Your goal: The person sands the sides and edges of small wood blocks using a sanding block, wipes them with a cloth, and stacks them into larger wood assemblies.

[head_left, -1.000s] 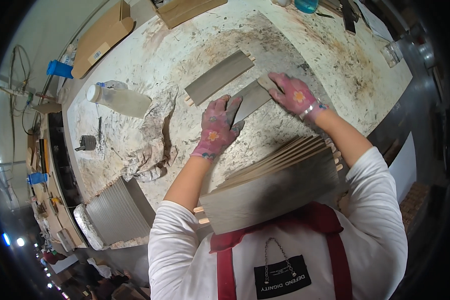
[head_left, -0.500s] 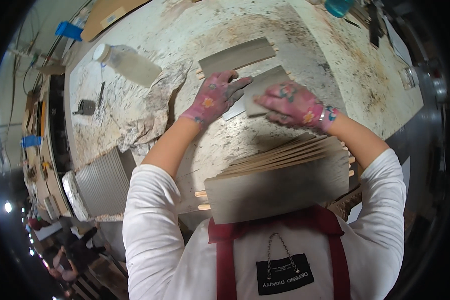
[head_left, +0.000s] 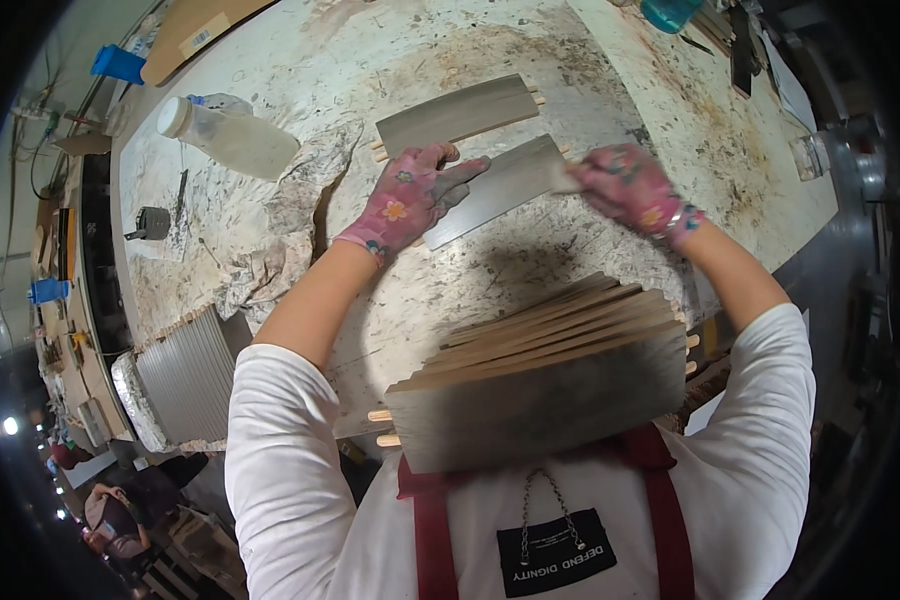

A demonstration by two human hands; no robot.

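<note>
A flat grey panel (head_left: 505,192) with small wooden pegs at its end lies slantwise on the worktable, its lower left part shinier than the rest. My left hand (head_left: 410,195), in a pink flowered glove, rests on its left end with the fingers stretched out along the upper edge. At the right end, my right hand (head_left: 625,185), gloved alike, is closed on a small pale piece (head_left: 567,180), blurred by motion. Just beyond lies a second grey panel (head_left: 460,112), also pegged. Close to my body, several pegged panels (head_left: 540,395) stand fanned in a stack.
The worktable (head_left: 370,70) is spotted with stains. On its left are a capped bottle (head_left: 230,140) of cloudy liquid, a crumpled stained cloth (head_left: 300,215) and a small dark metal tool (head_left: 150,223). A ribbed grey stack (head_left: 185,365) sits at the lower left.
My right hand has slid right along the panel to its right end, uncovering more of the surface. The left hand keeps its place on the panel. The whole view has shifted slightly.
</note>
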